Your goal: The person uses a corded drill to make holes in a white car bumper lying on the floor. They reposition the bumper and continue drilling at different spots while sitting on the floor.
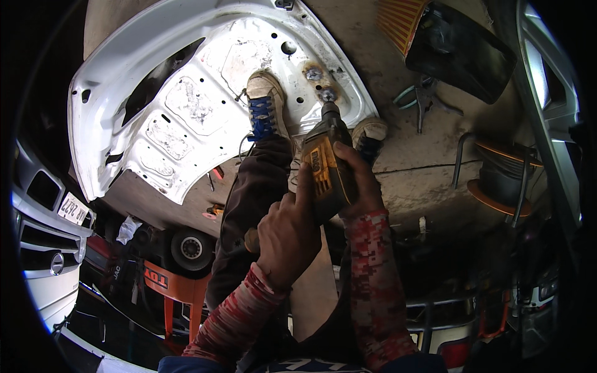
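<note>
The fingers (304, 185) of the left hand (286, 239) are curled against the side of a yellow-and-black power drill (326, 165), gripping it, with the index finger stretched forward along the casing; a brown rounded end (251, 240) juts out past the knuckles. The right hand (364, 183) is closed on the drill's other side, thumb and fingers lying along the body, though its hold toward the rear is partly hidden. The drill is centred in front of the person, its chuck (330, 110) pointing away toward a white pressed-metal panel (186, 102) lying on the floor (429, 149). The nose of the tool is at the nearer of two scorched bare-metal spots (313, 73) close to the panel's right edge; whether the bit touches the metal cannot be told. The left shoe (264, 102), blue-laced, stands on the panel, while the right shoe (372, 132) is at its edge, just beside the drill. To the right lie pliers (425, 102), near a dark open container (460, 53), and nearer the person stands a cable reel (497, 174) with orange flanges. On the left are a wheel (190, 250), an orange stand (177, 287) and the front of a white vehicle (53, 248).
</note>
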The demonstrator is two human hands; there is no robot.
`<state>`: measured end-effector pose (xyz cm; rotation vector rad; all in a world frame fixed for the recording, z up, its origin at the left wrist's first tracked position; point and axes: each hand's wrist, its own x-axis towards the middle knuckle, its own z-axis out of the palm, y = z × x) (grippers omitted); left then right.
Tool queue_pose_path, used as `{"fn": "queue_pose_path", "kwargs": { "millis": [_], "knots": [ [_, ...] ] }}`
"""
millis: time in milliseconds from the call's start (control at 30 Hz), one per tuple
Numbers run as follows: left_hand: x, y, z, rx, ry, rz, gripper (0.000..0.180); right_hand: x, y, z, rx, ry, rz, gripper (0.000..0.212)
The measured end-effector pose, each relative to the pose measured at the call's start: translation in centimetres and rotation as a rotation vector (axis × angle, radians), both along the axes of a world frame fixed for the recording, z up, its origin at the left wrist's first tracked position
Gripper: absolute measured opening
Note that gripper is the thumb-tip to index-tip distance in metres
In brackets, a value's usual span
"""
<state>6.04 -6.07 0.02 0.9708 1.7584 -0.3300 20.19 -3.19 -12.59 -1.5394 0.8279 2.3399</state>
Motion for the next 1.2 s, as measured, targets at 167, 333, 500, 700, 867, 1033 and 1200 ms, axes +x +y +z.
{"fn": "queue_pose_path", "kwargs": {
  "millis": [167, 333, 500, 700, 867, 1033, 1200],
  "knots": [
    [0.8, -0.1, 0.2, 0.004, 0.032, 0.023, 0.096, 0.6, 0.4, 0.3, 0.022, 0.078, -0.029, 0.047],
    [1.3, -0.3, 0.3, -0.005, 0.038, -0.001, 0.093, 0.9, 0.8, 0.7, 0.015, 0.076, -0.009, 0.046],
    [1.7, -0.8, 0.2, 0.004, 0.017, -0.004, 0.088, 1.6, -0.1, 0.3, 0.052, 0.043, 0.005, 0.046],
    [2.3, -0.6, 0.6, 0.062, 0.024, -0.014, 0.082, 3.7, 2.3, -4.2, -0.106, 0.058, 0.133, 0.052],
    [2.1, -1.5, 0.4, 0.047, 0.02, -0.032, 0.077, 1.2, 5.3, -14.7, -0.03, 0.083, 0.683, 0.05],
    [2.1, -2.5, 0.3, 0.086, 0.024, -0.029, 0.077, -0.3, 5.8, -16.3, 0.024, 0.033, 0.865, 0.031],
    [2.0, -2.6, 0.6, 0.081, 0.036, 0.007, 0.078, -1.9, 6.2, -16.5, 0.137, -0.028, 1.176, 0.043]
  ]
}}
